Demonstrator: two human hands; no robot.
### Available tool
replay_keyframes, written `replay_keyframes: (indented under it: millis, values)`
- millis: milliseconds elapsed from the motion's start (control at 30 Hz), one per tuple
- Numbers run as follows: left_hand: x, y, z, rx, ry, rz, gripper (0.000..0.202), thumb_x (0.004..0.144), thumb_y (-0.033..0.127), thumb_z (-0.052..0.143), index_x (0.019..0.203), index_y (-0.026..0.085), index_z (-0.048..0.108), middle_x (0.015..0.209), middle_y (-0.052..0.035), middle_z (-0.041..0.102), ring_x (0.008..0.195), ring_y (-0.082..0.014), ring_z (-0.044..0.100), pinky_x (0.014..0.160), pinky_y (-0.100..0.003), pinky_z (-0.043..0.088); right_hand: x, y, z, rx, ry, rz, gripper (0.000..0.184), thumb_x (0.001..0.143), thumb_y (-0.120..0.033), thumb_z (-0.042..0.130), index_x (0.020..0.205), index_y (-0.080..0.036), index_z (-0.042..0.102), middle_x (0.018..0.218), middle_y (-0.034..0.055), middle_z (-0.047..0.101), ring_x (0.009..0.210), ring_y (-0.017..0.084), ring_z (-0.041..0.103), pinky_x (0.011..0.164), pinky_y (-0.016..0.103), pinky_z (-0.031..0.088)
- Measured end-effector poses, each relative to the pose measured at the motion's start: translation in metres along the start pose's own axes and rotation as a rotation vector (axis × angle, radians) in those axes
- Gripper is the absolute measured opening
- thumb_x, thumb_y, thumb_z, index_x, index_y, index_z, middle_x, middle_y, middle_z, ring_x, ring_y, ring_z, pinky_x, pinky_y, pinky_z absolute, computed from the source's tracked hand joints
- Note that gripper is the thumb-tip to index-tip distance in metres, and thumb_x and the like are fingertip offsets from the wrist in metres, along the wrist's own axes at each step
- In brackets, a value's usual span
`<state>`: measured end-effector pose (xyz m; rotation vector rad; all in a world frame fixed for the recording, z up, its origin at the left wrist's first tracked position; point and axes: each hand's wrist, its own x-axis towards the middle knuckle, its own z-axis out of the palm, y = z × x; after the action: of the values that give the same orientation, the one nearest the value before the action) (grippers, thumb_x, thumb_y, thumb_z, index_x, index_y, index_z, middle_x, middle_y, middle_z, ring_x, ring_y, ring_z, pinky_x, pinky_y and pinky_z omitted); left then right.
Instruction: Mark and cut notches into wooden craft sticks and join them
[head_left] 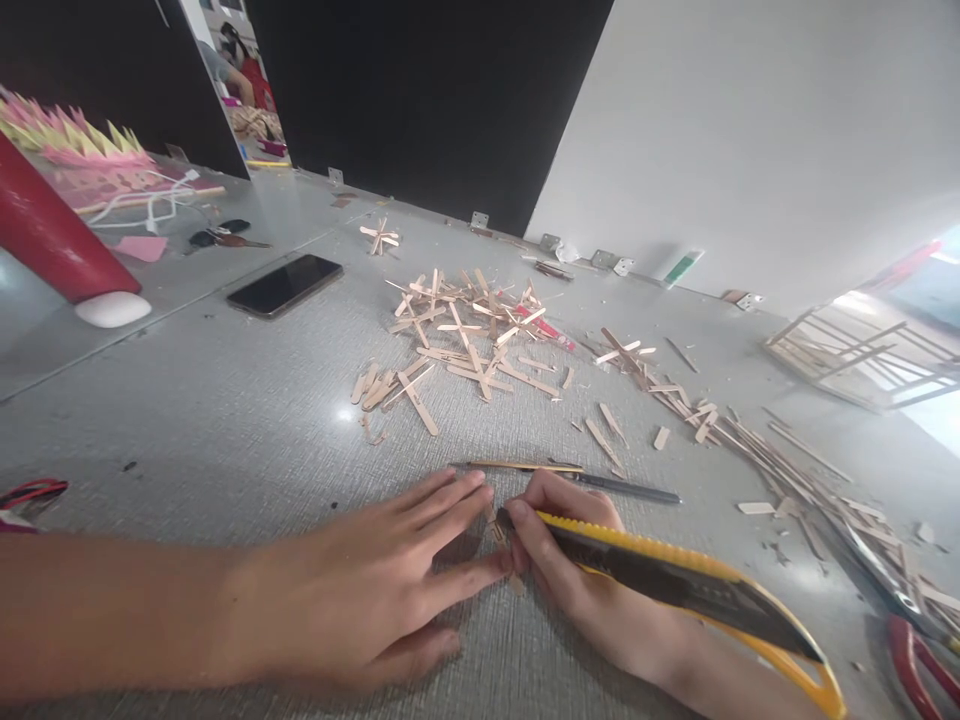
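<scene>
The left hand [375,590] lies flat on the grey counter [225,420] at the near edge, fingers stretched out and spread, closed on nothing; its fingertips press down on a small wooden stick piece [501,540] that lies between the two hands. The right hand [577,570] has its grip closed around a yellow and black utility knife [675,585], held like a pen, with the tip of the knife meeting the stick piece just beside the left fingertips. The knife's body runs back toward the near right.

Just beyond the hands lie a thin wooden strip [525,466] and a dark pencil [626,489], side by side along the counter. Farther off, in the middle, is a loose pile of wooden sticks [472,335], with more sticks and offcuts [750,440] trailing to the right. A black phone [285,284] lies face up at far left, near a red cylinder [45,240]. Red-handled pliers [919,660] sit at the near right edge.
</scene>
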<state>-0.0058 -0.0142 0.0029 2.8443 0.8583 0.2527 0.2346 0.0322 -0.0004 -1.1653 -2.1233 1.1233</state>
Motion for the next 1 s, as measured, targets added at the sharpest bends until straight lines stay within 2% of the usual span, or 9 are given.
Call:
replay_keyframes:
  millis: [167, 267, 367, 667, 833, 1000]
  values:
    - [0.001, -0.001, 0.003, 0.033, 0.03, 0.042, 0.057, 0.107, 0.037, 0.05, 0.157, 0.011, 0.041, 0.163, -0.0211, 0.039, 0.152, -0.0354, 0.037, 0.127, -0.046, 0.029, -0.001, -0.001, 0.004, -0.034, 0.006, -0.08, 0.041, 0.107, -0.042, 0.046, 0.069, -0.024, 0.046, 0.055, -0.0042, 0.052, 0.05, 0.012, 0.047, 0.052, 0.028, 0.037]
    - [0.0, 0.0, 0.008, 0.104, 0.065, 0.047, 0.058, 0.106, 0.035, 0.053, 0.157, 0.01, 0.041, 0.163, -0.0219, 0.04, 0.152, -0.036, 0.038, 0.127, -0.045, 0.03, -0.002, -0.002, 0.007, -0.044, 0.0, -0.12, 0.038, 0.107, -0.036, 0.044, 0.071, -0.025, 0.041, 0.056, -0.0058, 0.045, 0.048, 0.012, 0.042, 0.05, 0.028, 0.032]
    - [0.0, 0.002, 0.012, 0.145, 0.083, 0.048, 0.06, 0.103, 0.033, 0.057, 0.156, 0.008, 0.042, 0.161, -0.0243, 0.042, 0.15, -0.0382, 0.041, 0.125, -0.047, 0.034, -0.003, -0.002, 0.009, -0.059, 0.001, -0.128, 0.037, 0.107, -0.033, 0.044, 0.071, -0.026, 0.04, 0.057, -0.0056, 0.044, 0.049, 0.013, 0.041, 0.05, 0.029, 0.031]
    - [0.0, 0.006, 0.014, 0.19, 0.042, 0.044, 0.064, 0.103, 0.034, 0.057, 0.156, 0.002, 0.04, 0.158, -0.0327, 0.04, 0.149, -0.0421, 0.039, 0.122, -0.05, 0.038, -0.004, 0.002, 0.008, -0.053, 0.003, -0.135, 0.04, 0.108, -0.034, 0.043, 0.07, -0.025, 0.04, 0.056, -0.0061, 0.046, 0.048, 0.012, 0.044, 0.054, 0.031, 0.034]
    - [-0.002, 0.006, 0.017, 0.182, 0.035, 0.046, 0.066, 0.102, 0.033, 0.057, 0.157, 0.001, 0.037, 0.16, -0.0331, 0.037, 0.15, -0.0424, 0.037, 0.123, -0.051, 0.036, -0.007, 0.007, 0.012, -0.073, 0.039, -0.157, 0.039, 0.107, -0.033, 0.043, 0.07, -0.025, 0.039, 0.057, -0.006, 0.045, 0.049, 0.012, 0.043, 0.054, 0.031, 0.035]
    - [-0.002, 0.004, 0.018, 0.158, 0.039, 0.037, 0.074, 0.098, 0.036, 0.064, 0.159, 0.004, 0.036, 0.162, -0.0293, 0.037, 0.152, -0.0416, 0.035, 0.124, -0.051, 0.035, -0.008, 0.003, 0.008, -0.096, 0.021, -0.099, 0.041, 0.108, -0.035, 0.04, 0.069, -0.025, 0.04, 0.056, -0.0049, 0.05, 0.051, 0.013, 0.049, 0.058, 0.032, 0.038]
